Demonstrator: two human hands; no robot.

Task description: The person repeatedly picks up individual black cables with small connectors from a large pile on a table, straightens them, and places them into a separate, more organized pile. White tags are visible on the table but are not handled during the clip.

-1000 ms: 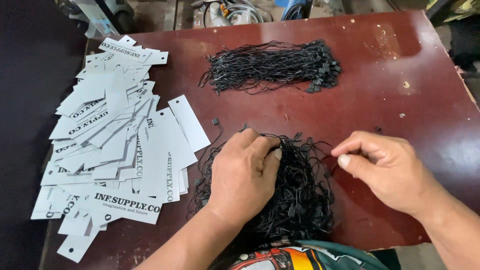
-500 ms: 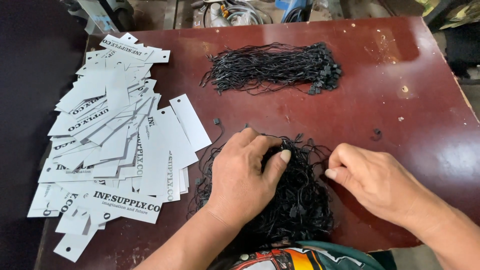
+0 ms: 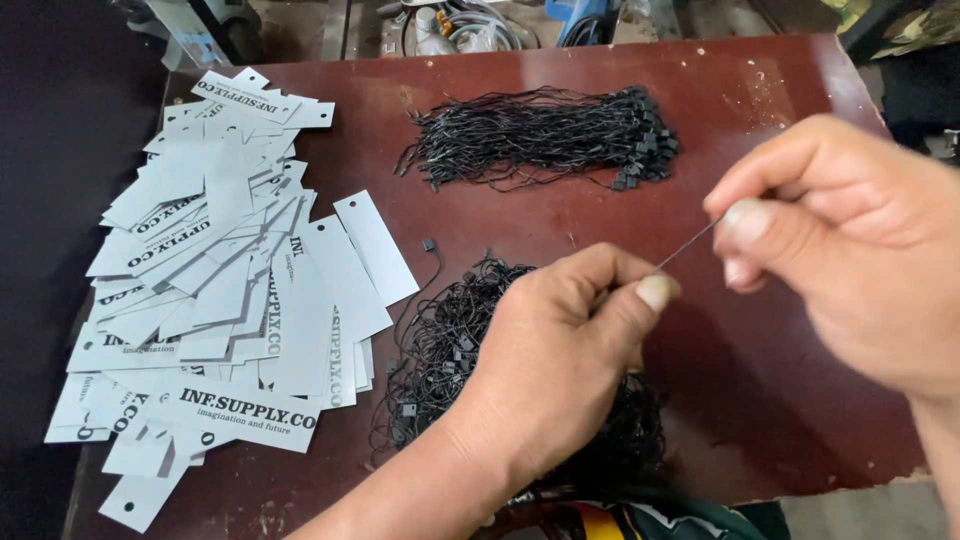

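White rectangular paper tags [image 3: 230, 290] with dark lettering lie fanned in a loose heap on the left of the dark red counter [image 3: 560, 210]. Tidy bundle of black cords [image 3: 545, 140] at the far centre. Tangled pile of black cords [image 3: 450, 345] near centre, partly covered by left hand [image 3: 560, 370]. Left hand and right hand [image 3: 850, 250] each pinch one thin black cord [image 3: 690, 243], taut between them.
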